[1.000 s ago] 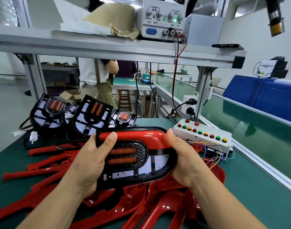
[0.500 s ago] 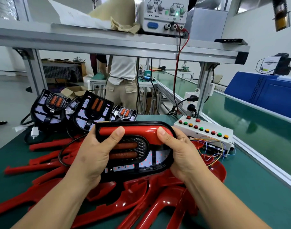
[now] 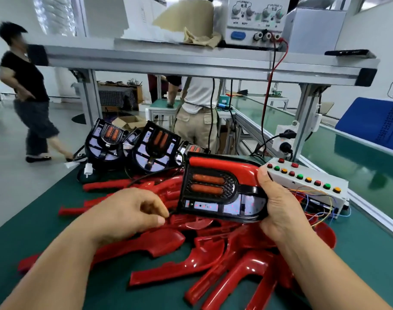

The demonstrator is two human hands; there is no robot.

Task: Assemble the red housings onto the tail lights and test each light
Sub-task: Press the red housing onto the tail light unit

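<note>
Right hand (image 3: 280, 211) grips the right end of the black oval tail light (image 3: 215, 193), thumb on its fitted glossy red plastic housing (image 3: 224, 166), above the pile of loose red housings (image 3: 213, 253). Left hand (image 3: 128, 211) is curled, pinching the thin black lead (image 3: 172, 211) at the lamp's lower-left corner. I'd feed the lead to the white push-button test box (image 3: 307, 175), lamp face-up. Grey bench supply (image 3: 255, 21) reads CURRENT, VOLTAGE.

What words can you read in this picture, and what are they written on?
"CURRENT": on the power supply, above its left knobs.
"VOLTAGE": on the same power supply, above its right knobs.
"ON" and "OFF": on its front, lower left.
The small labels under the knobs are too blurred to read.
The white print on the blue box is too blurred to read.
</note>
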